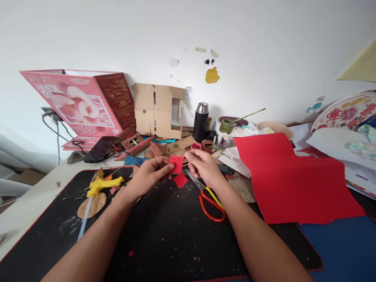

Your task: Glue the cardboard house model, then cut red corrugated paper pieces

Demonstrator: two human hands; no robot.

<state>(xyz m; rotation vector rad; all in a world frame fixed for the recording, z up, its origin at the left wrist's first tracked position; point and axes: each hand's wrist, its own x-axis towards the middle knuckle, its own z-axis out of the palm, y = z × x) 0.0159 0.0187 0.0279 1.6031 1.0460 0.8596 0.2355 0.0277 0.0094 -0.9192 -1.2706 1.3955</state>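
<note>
My left hand point(153, 173) pinches a small square of red corrugated card point(176, 164) between thumb and fingers, its ridges running upright. At the card's right edge, the thumb and forefinger of my right hand point(201, 165) are closed together on its upper corner. A second red corrugated piece point(180, 180) lies on the black mat just below the held one. Beside my right wrist rest scissors point(197, 182) with red and yellow handles, partly covered by my forearm.
A yellow glue gun point(95, 187) rests on a round wooden disc point(98, 205) at left. At right lies a large red sheet point(296, 180). Behind my hands stand a black flask point(201, 123), paint jars, flattened cardboard point(161, 109) and a pink box point(85, 103). Scraps dot the black mat point(164, 250).
</note>
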